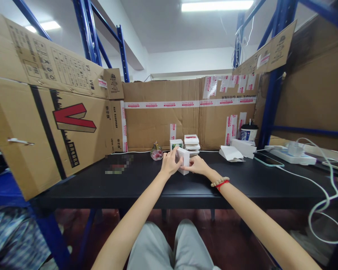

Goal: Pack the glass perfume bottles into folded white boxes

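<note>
A small white box (185, 159) stands upright on the black table, between my two hands. My left hand (170, 163) is closed on its left side, with fingers over the upper edge. On the right side, my right hand (196, 165) pinches the box low down with thumb and fingers. Just behind it are a white box with a green label (176, 143) and a stack of flat white boxes (192, 140), the top one with a red mark. A round glass bottle (157, 152) with something pink inside stands to the left of my left hand.
Folded white card pieces (232, 153) lie to the right, near a lidded paper cup (249, 132). Farther right are a phone (269, 160), a white power strip (294, 155) and a looping cable (331, 187). Cardboard walls (163, 122) enclose the black table (101, 187).
</note>
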`<control>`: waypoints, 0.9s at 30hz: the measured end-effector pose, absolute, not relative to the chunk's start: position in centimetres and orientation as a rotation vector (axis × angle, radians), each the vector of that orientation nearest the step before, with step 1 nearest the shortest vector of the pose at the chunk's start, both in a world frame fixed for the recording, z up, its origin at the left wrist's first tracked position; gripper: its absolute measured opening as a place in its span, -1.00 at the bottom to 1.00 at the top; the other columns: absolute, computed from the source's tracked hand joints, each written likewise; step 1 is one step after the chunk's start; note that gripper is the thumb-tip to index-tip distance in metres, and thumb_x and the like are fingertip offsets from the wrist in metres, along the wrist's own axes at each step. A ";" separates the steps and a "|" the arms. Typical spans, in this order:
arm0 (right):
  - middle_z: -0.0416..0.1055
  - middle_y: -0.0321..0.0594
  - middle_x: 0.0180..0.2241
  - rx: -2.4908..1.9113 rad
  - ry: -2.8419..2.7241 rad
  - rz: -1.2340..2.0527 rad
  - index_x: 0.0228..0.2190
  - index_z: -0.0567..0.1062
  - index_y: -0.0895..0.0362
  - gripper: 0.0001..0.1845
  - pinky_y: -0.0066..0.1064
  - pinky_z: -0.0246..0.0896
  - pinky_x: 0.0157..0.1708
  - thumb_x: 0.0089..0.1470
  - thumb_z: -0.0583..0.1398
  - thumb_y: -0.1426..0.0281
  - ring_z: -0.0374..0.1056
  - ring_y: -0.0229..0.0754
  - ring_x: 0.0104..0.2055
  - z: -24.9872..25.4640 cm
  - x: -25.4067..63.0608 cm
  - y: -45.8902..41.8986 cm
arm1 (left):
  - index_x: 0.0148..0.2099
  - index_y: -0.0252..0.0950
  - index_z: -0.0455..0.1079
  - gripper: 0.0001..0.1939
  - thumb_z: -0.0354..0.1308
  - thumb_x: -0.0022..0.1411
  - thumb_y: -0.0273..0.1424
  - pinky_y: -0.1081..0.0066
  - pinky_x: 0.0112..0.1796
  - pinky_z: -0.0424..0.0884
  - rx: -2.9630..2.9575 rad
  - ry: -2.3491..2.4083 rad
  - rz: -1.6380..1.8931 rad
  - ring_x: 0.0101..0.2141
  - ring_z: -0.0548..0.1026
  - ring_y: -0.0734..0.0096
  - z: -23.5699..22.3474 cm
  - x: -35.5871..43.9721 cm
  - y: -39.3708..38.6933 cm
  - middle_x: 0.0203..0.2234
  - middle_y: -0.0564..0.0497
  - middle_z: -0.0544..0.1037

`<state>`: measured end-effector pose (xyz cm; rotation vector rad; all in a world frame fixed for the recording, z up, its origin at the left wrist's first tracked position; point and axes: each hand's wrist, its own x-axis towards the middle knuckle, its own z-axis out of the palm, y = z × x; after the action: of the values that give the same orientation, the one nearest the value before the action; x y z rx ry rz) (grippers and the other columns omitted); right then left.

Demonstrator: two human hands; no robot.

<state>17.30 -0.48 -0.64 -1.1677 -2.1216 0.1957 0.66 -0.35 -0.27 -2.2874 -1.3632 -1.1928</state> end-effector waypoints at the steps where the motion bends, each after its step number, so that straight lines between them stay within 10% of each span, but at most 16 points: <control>1: 0.32 -0.28 -0.77 -1.160 -2.135 0.205 -0.79 0.34 0.19 -0.47 -0.53 0.00 -0.63 -0.17 0.22 0.00 0.21 -0.34 -0.68 -0.7 17.3 -0.4 | 0.16 -0.28 0.08 -0.49 -0.06 0.17 -0.27 0.25 -0.10 0.19 -2.326 -1.370 -1.180 -0.15 0.42 0.24 -0.2 0.6 -0.5 -0.08 -0.09 0.44; 7: 0.38 -0.30 -0.70 -1.096 -2.242 0.278 -0.65 0.43 0.20 -0.61 -0.56 0.01 -0.61 -0.11 0.23 0.11 0.22 -0.38 -0.68 -1.1 17.3 -0.1 | 0.25 -0.29 -0.09 -0.24 0.01 0.10 -0.06 0.32 -0.11 0.25 -2.460 -1.531 -0.987 -0.21 0.48 0.23 0.0 0.7 -0.9 -0.22 -0.03 0.53; 13: 0.40 -0.38 -0.63 -1.158 -2.267 0.209 -0.36 0.44 0.14 -0.74 -0.56 0.01 -0.56 -0.10 0.26 0.26 0.26 -0.36 -0.62 -1.4 17.5 0.6 | 0.02 -0.34 0.25 -0.45 -0.02 0.11 -0.06 0.32 -0.10 0.25 -2.361 -1.673 -0.765 -0.14 0.47 0.15 -0.1 1.0 -0.5 -0.21 -0.10 0.55; 27: 0.38 -0.38 -0.65 -1.198 -2.274 0.265 -0.34 0.46 0.13 -0.80 -0.55 0.02 -0.54 -0.02 0.20 0.28 0.26 -0.37 -0.61 -1.7 17.6 1.2 | -0.02 -0.35 0.19 -0.52 0.05 0.05 -0.18 0.34 -0.16 0.30 -1.967 -2.009 -0.893 -0.10 0.43 0.19 -0.5 0.6 0.5 -0.13 -0.17 0.47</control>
<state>17.64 1.17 -1.65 -1.1976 -2.2737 0.2650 0.62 0.55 -0.52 -1.9673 -2.0093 -0.8925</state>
